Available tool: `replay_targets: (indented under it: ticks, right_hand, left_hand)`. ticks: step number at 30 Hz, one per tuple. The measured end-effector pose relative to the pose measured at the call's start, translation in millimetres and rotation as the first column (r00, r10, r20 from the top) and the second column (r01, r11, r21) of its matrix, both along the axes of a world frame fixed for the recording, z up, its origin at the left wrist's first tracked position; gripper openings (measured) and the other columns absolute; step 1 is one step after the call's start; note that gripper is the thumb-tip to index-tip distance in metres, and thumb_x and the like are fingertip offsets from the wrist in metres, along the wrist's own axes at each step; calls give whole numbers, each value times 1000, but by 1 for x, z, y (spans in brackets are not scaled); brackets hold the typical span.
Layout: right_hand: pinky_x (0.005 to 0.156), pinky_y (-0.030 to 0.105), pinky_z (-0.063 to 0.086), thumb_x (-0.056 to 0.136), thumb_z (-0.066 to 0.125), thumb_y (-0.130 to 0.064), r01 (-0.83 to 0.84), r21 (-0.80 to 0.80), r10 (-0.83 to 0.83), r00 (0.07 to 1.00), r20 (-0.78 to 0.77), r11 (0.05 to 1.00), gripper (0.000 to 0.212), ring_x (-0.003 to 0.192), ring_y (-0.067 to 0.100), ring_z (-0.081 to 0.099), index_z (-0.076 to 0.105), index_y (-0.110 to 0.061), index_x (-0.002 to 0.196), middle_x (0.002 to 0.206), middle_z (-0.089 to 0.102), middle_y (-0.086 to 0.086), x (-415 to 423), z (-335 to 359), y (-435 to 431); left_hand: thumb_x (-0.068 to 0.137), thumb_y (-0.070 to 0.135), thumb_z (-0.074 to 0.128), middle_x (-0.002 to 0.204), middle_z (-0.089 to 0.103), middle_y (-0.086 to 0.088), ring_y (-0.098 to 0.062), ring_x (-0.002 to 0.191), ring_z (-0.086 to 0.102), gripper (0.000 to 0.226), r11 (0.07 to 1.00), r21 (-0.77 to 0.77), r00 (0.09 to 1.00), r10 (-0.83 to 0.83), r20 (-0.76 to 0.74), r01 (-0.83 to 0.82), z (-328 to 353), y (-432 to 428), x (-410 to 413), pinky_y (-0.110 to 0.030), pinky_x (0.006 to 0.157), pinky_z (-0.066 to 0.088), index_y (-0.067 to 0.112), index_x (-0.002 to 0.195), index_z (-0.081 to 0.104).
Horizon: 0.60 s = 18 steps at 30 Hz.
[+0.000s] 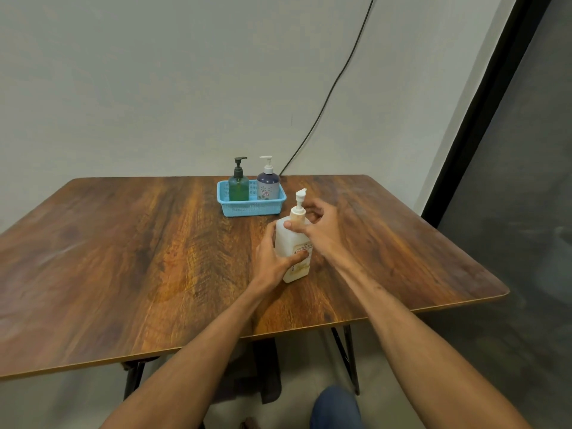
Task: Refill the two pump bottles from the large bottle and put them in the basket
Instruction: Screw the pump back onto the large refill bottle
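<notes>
The large white bottle (293, 252) stands upright on the wooden tabletop (130, 258), just in front of the blue basket (250, 206). The left hand (272, 258) wraps its body; the right hand's (318, 230) fingers (289, 225) close around its pump collar. In the basket stand the green pump bottle (238, 184) and the purple pump bottle (268, 182).

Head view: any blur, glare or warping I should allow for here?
Head view: right hand at the large bottle is slightly motion-blurred; table edges bow from the wide lens; soft even light, faint sheen on the wood, no harsh glare.
</notes>
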State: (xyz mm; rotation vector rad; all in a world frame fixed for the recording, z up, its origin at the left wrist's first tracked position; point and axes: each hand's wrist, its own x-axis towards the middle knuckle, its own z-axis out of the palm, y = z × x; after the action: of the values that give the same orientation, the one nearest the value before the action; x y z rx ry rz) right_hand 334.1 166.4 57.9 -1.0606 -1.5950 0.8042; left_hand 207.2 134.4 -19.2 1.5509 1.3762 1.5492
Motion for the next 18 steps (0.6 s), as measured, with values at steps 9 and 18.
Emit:
replay_targets:
  ticks: [9, 18]
  right_hand:
    - [93, 30, 55, 69, 87, -7, -333, -343, 323, 942, -87, 878, 89, 128, 19, 56, 45, -20, 146, 138, 59, 0, 49, -42, -2]
    - [87, 18, 52, 72, 85, 1, -338, -334, 339, 939, -57, 880, 71, 113, -2, 60, 52, -39, 121, 120, 61, -19, 35, -44, 85]
  left_hand:
    - [68, 35, 92, 142, 55, 2, -14, 125, 58, 90, 989, -121, 995, -90, -43, 84, -4, -6, -26, -45, 104, 53, 26, 142, 42]
    - [65, 27, 94, 130, 65, 1, -17, 113, 67, 83, 985, -144, 988, -113, -106, 97, 22, 78, -46, -38, 93, 60, 20, 136, 51]
